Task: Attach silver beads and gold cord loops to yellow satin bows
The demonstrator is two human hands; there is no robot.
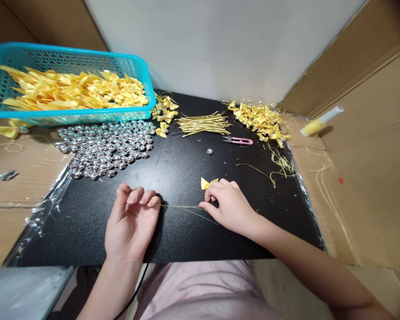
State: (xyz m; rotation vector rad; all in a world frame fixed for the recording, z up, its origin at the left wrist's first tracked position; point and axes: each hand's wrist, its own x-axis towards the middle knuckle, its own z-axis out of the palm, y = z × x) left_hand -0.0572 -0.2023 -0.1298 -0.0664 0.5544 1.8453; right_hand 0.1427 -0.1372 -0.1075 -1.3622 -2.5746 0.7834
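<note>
My left hand is turned palm up over the black tabletop, its fingers curled. A thin yellow thread runs taut from its outer fingers across to my right hand. The right thumb and index finger are pinched together on the other end of that thread. A loose tail of thread hangs below. Just behind the right fingertips lies a yellow ribbon bow, partly hidden by the hand; whether the fingers touch it I cannot tell. One silver bell sits by itself farther back.
A blue basket of yellow bows stands back left, with many silver bells before it. Gold twist ties, pink thread snips, finished bows and thread scraps lie behind and right. A thread spool rests on cardboard.
</note>
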